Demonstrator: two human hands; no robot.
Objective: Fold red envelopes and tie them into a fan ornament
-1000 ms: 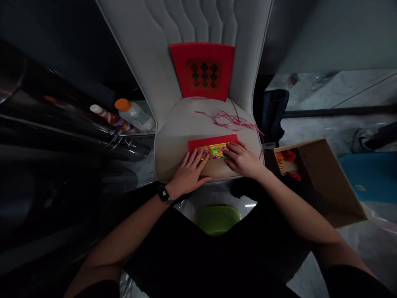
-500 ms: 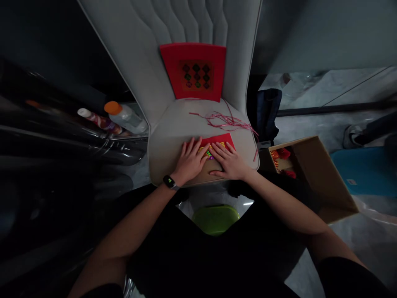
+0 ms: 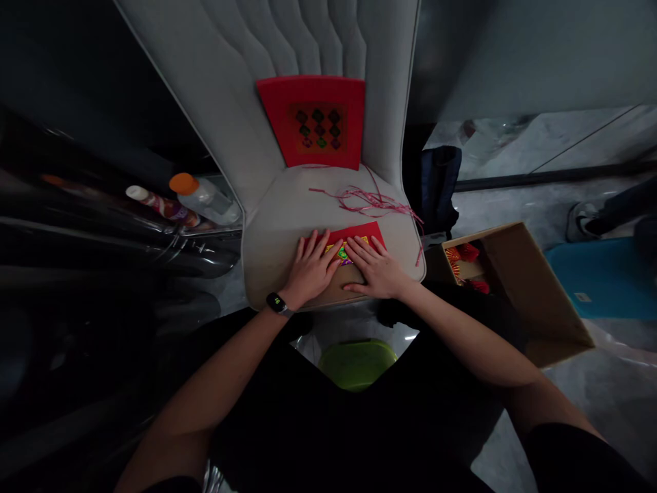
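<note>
A red paper piece (image 3: 367, 230) with a shiny gold, green and purple print lies on the seat of a grey padded chair (image 3: 280, 212). My left hand (image 3: 311, 268) rests flat on its left part, fingers stretched out. Over its right part lies my right hand (image 3: 377, 269), palm down with the thumb held apart. Both hands cover much of the paper. Behind them is a tangle of thin pink ribbons (image 3: 372, 200). A larger red sheet (image 3: 277, 123) with a panel of dark diamond shapes leans against the backrest.
An open cardboard box (image 3: 536, 287) with red and gold ornaments (image 3: 468, 253) stands to the right, beside a blue plastic thing (image 3: 606, 277). Two bottles (image 3: 208, 198) are at the left. A green basin (image 3: 358, 365) sits below the seat. Another person's shoe (image 3: 580, 222) shows far right.
The view has shifted slightly, so the chair appears a little further left. Both hands stay flat on the red paper, with the fingers barely moved.
</note>
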